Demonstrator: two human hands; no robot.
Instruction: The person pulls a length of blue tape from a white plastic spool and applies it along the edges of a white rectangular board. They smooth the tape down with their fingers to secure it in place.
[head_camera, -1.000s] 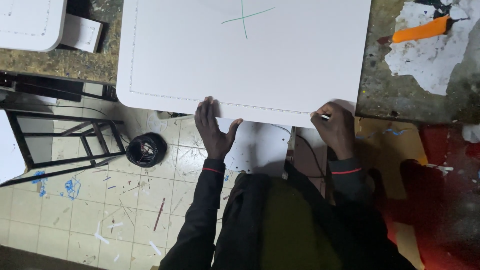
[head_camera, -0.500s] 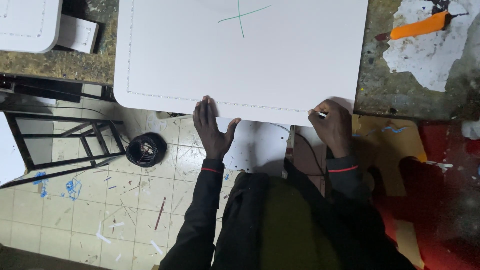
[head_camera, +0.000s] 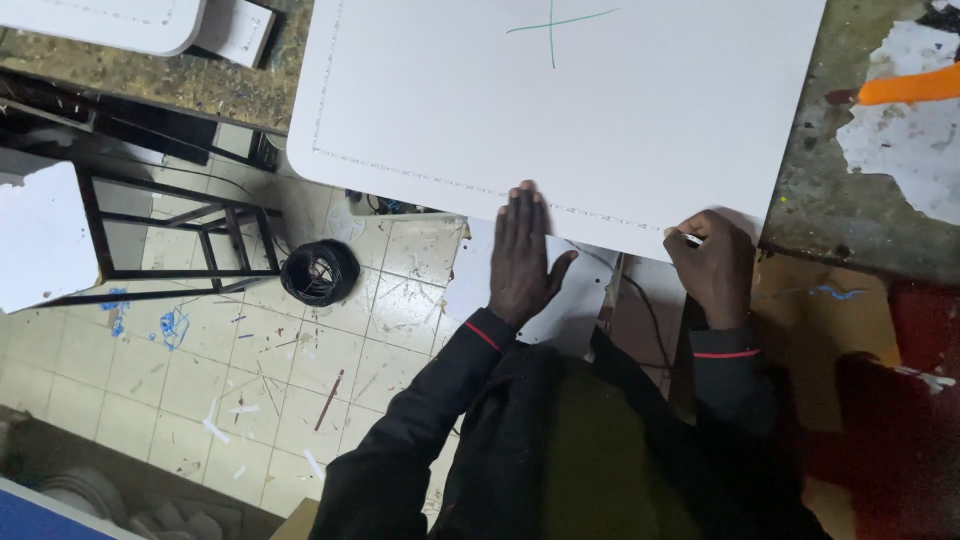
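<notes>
A large white board (head_camera: 520, 110) with rounded corners lies on a workbench, a green cross (head_camera: 553, 22) drawn near its far edge and a dotted line running along its border. My left hand (head_camera: 522, 255) lies flat with fingers together, fingertips resting on the board's near edge. My right hand (head_camera: 712, 262) is curled at the near right corner of the board, pinching a small white pen-like tool (head_camera: 684, 238) against the dotted line.
A worn, paint-flecked bench top (head_camera: 850, 200) with an orange tool (head_camera: 908, 86) lies to the right. Left of the board stand a black metal frame (head_camera: 190, 225), a coil of black wire (head_camera: 320, 272) on the tiled floor, and another white board (head_camera: 110, 20).
The view has shifted slightly. My left hand's fingers have drawn together and lie straighter on the board edge. My right hand stays at the corner with the tool.
</notes>
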